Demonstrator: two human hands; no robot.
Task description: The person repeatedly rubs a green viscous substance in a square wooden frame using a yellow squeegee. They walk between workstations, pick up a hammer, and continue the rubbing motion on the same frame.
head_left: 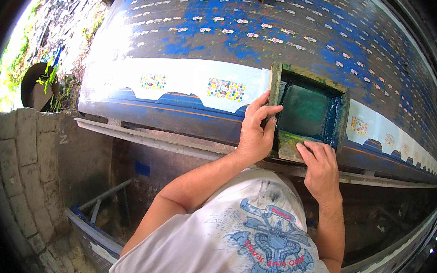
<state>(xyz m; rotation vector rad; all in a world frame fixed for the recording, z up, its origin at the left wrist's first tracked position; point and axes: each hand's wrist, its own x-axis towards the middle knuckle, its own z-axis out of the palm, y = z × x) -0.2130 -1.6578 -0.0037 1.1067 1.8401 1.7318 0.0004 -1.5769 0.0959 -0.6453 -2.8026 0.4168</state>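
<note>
- Head view, hands: our left hand (256, 131) rests on the left side of the screen frame (307, 112); its fingers (267, 109) are spread and curl over the frame's left rail, thumb low at the near corner; the hand presses and hooks the rail rather than closing round it; our right hand (321, 168) lies flat on the frame's near rail, fingers (313, 150) stretched leftward along the paint-smeared wood, open and pressing, nothing clasped inside it.
- Head view, frame: the frame is a small wooden rectangle, stained green and yellow, with a dark green mesh in its middle; it lies flat on the white strip (192, 84), at the near edge of the table (285, 45); it covers one section of the strip, between a printed motif (226, 90) to its left and another motif (359, 126) just to its right.
- Head view, table: the table is long and blue, worn, dotted with rows of small marks; the strip runs along its near side, scalloped on its lower edge; a further motif (153, 80) sits well to the left.
- Head view, surroundings: under the table edge runs a pale rail (167, 140); a stone wall (19, 163) stands at the left; our white shirt (252, 240), with a blue print, fills the lower middle.
</note>
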